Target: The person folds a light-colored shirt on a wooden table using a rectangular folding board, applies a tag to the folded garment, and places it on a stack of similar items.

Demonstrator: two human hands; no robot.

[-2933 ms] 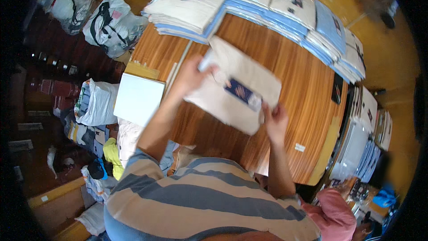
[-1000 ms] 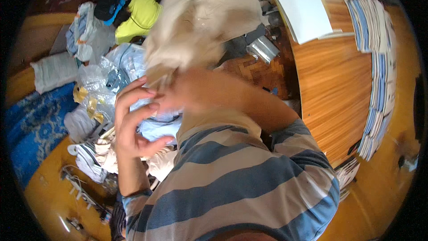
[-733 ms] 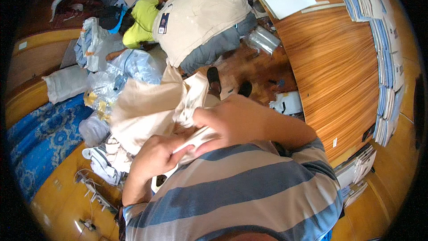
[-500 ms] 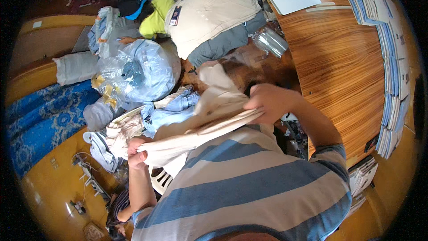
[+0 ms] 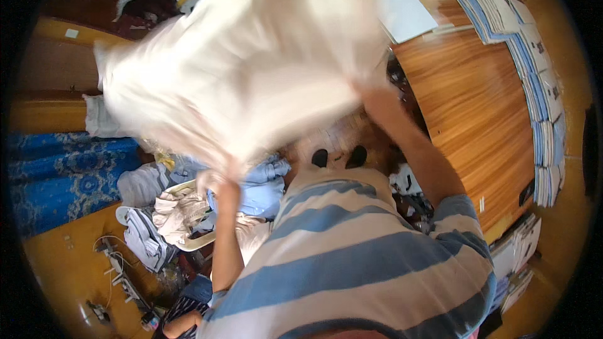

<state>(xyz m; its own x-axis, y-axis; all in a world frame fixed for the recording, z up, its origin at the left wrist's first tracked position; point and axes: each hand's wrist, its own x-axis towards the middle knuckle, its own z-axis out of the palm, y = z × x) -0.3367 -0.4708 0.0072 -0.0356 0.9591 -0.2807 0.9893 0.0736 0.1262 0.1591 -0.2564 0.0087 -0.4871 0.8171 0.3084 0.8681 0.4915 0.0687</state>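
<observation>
A large cream garment (image 5: 251,69) billows out in the air in front of me, blurred by motion. My left hand (image 5: 220,179) is closed on one corner of its near edge. Farther to the right, my right hand (image 5: 375,97) grips the same edge; its fingers are smeared and partly covered by cloth. Close to my left hand, a pale chair or tub with a cream rim (image 5: 195,248) bears crumpled beige clothing (image 5: 179,213) and a light blue garment (image 5: 260,194).
At right stands a wooden table (image 5: 471,107) with a white board (image 5: 405,9) and rows of folded garments (image 5: 531,75) along its far side. A blue patterned cloth (image 5: 72,179) lies at left. A person's arm (image 5: 182,325) shows at lower left, near a power strip (image 5: 129,282).
Both hands have moved forward and up, spreading the cream garment from a gathered strip into a wide sheet. It now hides the clothes pile and the person in yellow beyond.
</observation>
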